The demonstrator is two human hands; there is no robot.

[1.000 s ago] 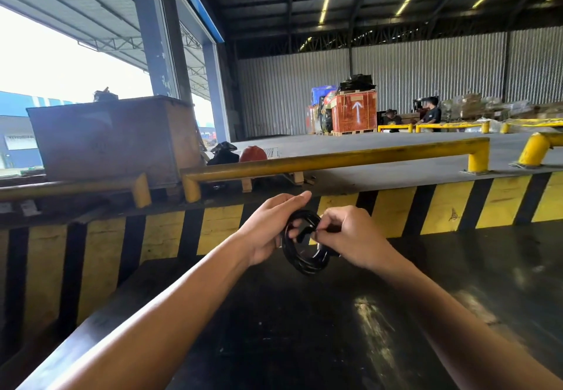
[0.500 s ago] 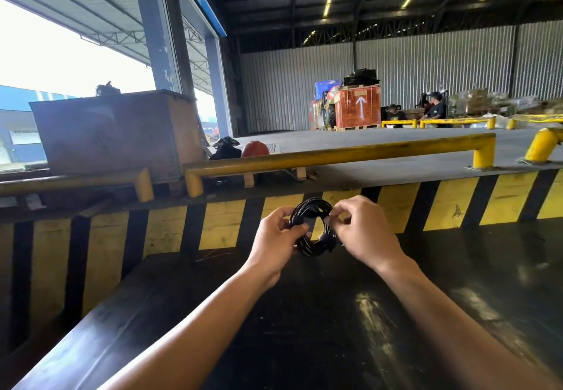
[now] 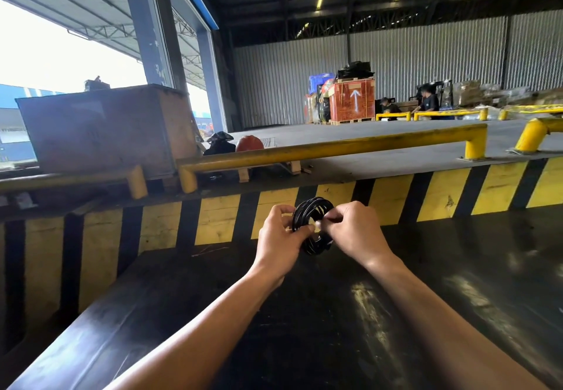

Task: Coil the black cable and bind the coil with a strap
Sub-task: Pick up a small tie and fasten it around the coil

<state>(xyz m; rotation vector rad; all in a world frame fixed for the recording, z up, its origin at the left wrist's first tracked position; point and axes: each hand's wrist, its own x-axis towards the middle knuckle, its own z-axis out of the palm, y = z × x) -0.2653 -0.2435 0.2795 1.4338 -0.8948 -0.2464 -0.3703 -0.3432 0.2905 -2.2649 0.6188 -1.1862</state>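
Observation:
The black cable is wound into a small coil of several loops and is held up in the air between both hands, above a dark glossy table. My left hand grips the coil's left side with thumb and fingers. My right hand pinches the coil's right side, its fingertips pressed together at the loop's middle. The coil's lower part shows below the fingers. I cannot make out a strap; the fingers hide that spot.
A yellow and black striped wall rises just behind the table. Above it run yellow guard rails. A large brown crate stands at the left. Far back are a red crate and seated people.
Both hands have lifted the coil higher and farther forward. The left hand went from open fingers beside the coil to gripping it, and the coil turned more upright.

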